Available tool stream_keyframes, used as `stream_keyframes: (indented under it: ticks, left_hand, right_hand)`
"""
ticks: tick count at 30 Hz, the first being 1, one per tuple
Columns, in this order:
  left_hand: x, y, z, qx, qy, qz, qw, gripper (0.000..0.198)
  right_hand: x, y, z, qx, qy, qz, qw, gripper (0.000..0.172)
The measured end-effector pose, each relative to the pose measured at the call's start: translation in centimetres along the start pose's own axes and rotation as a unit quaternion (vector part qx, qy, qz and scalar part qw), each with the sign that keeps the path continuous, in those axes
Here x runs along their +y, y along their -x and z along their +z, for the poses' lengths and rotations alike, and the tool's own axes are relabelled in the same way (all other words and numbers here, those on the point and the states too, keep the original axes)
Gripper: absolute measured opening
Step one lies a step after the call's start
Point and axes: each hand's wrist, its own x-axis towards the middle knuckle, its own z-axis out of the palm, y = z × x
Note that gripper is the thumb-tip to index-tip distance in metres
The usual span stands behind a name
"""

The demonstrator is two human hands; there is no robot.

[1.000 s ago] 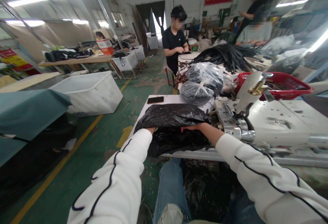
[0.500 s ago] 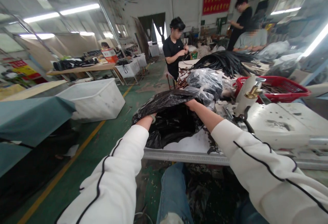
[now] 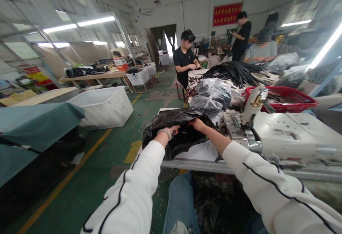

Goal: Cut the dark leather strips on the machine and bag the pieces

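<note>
A black plastic bag [image 3: 157,123] lies on the worktable's front part, its mouth towards me. At its upper rim, the fingers of my right hand [image 3: 198,125] are closed on the plastic. My left hand [image 3: 173,131], with a pale bangle at the wrist, is at the left of the mouth. Its fingers are curled together, and what they hold, if anything, is too dark to make out. The inside of the bag is black and its contents are hidden.
A white sewing-type machine [image 3: 253,105] stands close on the right, before a red basket [image 3: 291,107]. Clear plastic bags [image 3: 211,96] and black strips [image 3: 232,71] lie behind. A white bin [image 3: 107,109] stands left. A seated person [image 3: 185,59] works across the table.
My left hand has come out from under the bag's rim into its mouth. The raised upper side of the bag has sunk lower, and my right hand has moved down with it.
</note>
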Motion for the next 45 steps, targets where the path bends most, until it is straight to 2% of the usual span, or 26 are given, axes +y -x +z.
stream_keyframes:
  ticks: [3, 6, 9, 12, 14, 15, 17, 19, 22, 24, 26, 28, 31, 33, 35, 37, 40, 42, 45]
  left_hand:
    - [-2.0, 0.2, 2.7, -0.038, 0.073, -0.082, 0.993, 0.036]
    - [-4.3, 1.8, 3.8, -0.072, 0.139, -0.142, 0.977, 0.033]
    - [-7.5, 5.1, 4.2, -0.108, 0.198, -0.180, 0.957, 0.019]
    - [-10.6, 9.2, 5.0, -0.140, 0.253, -0.185, 0.939, 0.018]
    - [-12.0, 12.0, 6.1, -0.152, 0.281, -0.167, 0.933, 0.025]
    - [-12.5, 13.4, 6.8, -0.155, 0.291, -0.152, 0.932, 0.030]
    - [-12.9, 15.8, 8.4, -0.158, 0.299, -0.116, 0.934, 0.040]
    - [-12.9, 17.8, 10.1, -0.156, 0.291, -0.082, 0.940, 0.046]
    - [-12.2, 19.9, 12.4, -0.138, 0.261, -0.043, 0.954, 0.040]
    - [-11.4, 20.6, 13.4, -0.120, 0.247, -0.023, 0.961, 0.034]
    - [-10.3, 20.9, 13.7, -0.102, 0.248, -0.003, 0.963, 0.032]
    - [-9.2, 21.0, 13.5, -0.079, 0.256, 0.018, 0.963, 0.031]
    - [-8.0, 21.5, 13.1, -0.068, 0.227, 0.033, 0.971, 0.032]
    - [-7.9, 22.4, 13.6, -0.104, 0.182, 0.016, 0.978, 0.033]
    - [-8.2, 23.7, 14.7, -0.153, 0.139, -0.013, 0.978, 0.036]
    - [-8.6, 25.0, 16.1, -0.190, 0.121, -0.036, 0.974, 0.037]
    - [-8.9, 26.5, 17.8, -0.212, 0.137, -0.042, 0.967, 0.037]
    - [-8.8, 26.9, 18.4, -0.204, 0.147, -0.036, 0.967, 0.036]
    - [-8.8, 26.7, 18.6, -0.162, 0.137, -0.017, 0.977, 0.032]
  right_hand:
    - [0.6, 1.9, 1.6, -0.064, -0.025, 0.092, 0.993, 0.023]
    - [0.6, 4.8, 1.2, -0.142, -0.064, 0.176, 0.972, 0.032]
    - [1.5, 8.8, -0.3, -0.216, -0.108, 0.234, 0.942, 0.039]
    - [4.2, 13.7, -1.7, -0.306, -0.222, 0.281, 0.882, 0.049]
    - [6.3, 17.2, -2.3, -0.354, -0.303, 0.275, 0.841, 0.051]
    - [7.2, 18.9, -2.5, -0.368, -0.329, 0.258, 0.831, 0.049]
    - [8.3, 22.3, -2.6, -0.383, -0.356, 0.217, 0.824, 0.045]
    - [8.6, 25.2, -2.6, -0.382, -0.351, 0.192, 0.833, 0.045]
    - [8.0, 28.4, -2.7, -0.367, -0.321, 0.186, 0.853, 0.046]
    - [7.7, 29.8, -3.2, -0.355, -0.331, 0.188, 0.854, 0.047]
    - [7.8, 30.7, -4.2, -0.321, -0.385, 0.184, 0.845, 0.048]
    - [8.0, 31.4, -5.4, -0.259, -0.458, 0.172, 0.833, 0.045]
    - [8.0, 32.2, -6.8, -0.120, -0.544, 0.115, 0.823, 0.041]
    - [7.5, 32.5, -7.3, -0.030, -0.569, 0.053, 0.820, 0.044]
    - [6.6, 32.6, -7.4, 0.030, -0.571, -0.007, 0.821, 0.048]
    - [5.7, 32.6, -7.5, 0.061, -0.548, -0.047, 0.833, 0.053]
    - [4.8, 32.6, -7.5, 0.088, -0.487, -0.066, 0.867, 0.060]
    - [4.7, 32.6, -7.4, 0.102, -0.449, -0.065, 0.885, 0.062]
    - [4.7, 32.8, -7.3, 0.107, -0.425, -0.070, 0.896, 0.064]
